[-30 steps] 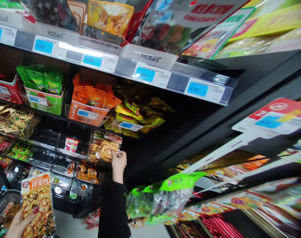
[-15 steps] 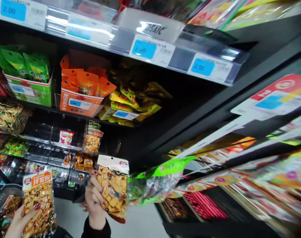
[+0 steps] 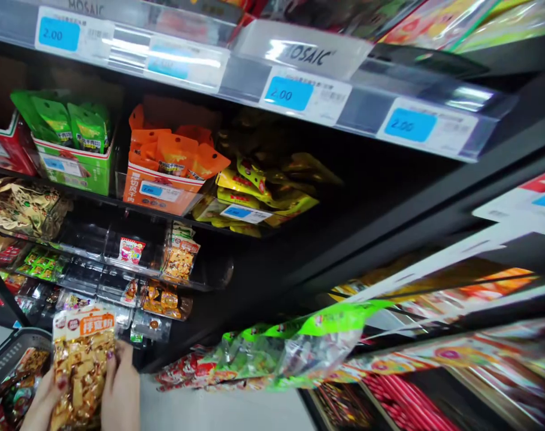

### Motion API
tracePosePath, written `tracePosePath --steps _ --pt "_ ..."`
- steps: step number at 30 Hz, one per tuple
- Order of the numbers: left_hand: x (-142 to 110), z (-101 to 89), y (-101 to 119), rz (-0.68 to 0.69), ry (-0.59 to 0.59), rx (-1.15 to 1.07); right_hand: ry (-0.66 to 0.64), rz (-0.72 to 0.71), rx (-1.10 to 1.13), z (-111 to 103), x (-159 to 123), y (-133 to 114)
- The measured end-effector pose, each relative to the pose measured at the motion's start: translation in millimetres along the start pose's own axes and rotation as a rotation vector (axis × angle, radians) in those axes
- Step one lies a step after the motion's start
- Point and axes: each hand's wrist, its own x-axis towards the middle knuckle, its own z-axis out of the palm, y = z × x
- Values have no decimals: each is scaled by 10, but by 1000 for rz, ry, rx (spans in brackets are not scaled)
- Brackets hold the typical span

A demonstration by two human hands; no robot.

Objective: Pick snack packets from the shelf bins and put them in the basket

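A clear snack packet (image 3: pixel 81 371) with a white and orange top and brown cut pieces inside is upright at the lower left. My left hand (image 3: pixel 43 398) is closed on its left edge, thumb across the front. On its right edge my right hand (image 3: pixel 122 386) is closed too, thumb on the front and the other fingers hidden behind. Whether a second packet lies behind the front one cannot be seen. Below and left of my hands is a dark basket (image 3: pixel 18 344) with several packaged snacks in it.
Ahead are dark shelves with a green box (image 3: pixel 75 167), an orange box (image 3: pixel 164 194) and yellow packets (image 3: pixel 254 197). A price rail (image 3: pixel 241 84) juts out above. Green-topped bags (image 3: pixel 299 341) hang at the right, near my hands' height.
My right hand has moved left and down, bringing its packet to the one in my left hand. That second packet no longer shows separately. The view has shifted slightly left.
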Motion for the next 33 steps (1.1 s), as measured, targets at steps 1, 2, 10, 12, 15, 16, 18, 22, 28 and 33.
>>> tracePosePath --steps 1,2,10,12,15,16,18,22,28,33 --pt "-16 9 -4 53 -29 39 20 -9 -76 73 -34 54" --pt "-36 19 -6 103 -57 77 32 -35 -149 101 -43 85" --pt "-178 9 112 54 -127 74 366 -9 -658 -1334 1294 -401" --pt "-194 9 140 36 -95 47 410 109 -697 -1707 1830 -422" --pt "-181 -4 146 17 -76 43 267 265 -707 -1903 2398 -284" --pt "-165 -17 138 17 -80 41 230 297 -705 -1888 2504 -219" --pt "-118 -57 109 28 -84 38 203 339 -706 -1805 2603 -98" --pt "-35 -141 43 96 -64 40 281 319 -694 -1669 2548 14" --pt "-77 -158 74 84 -34 -3 363 -38 -422 -1862 2372 -75" --pt "-131 -146 101 68 -32 -5 529 -191 -84 -2114 1804 -61"
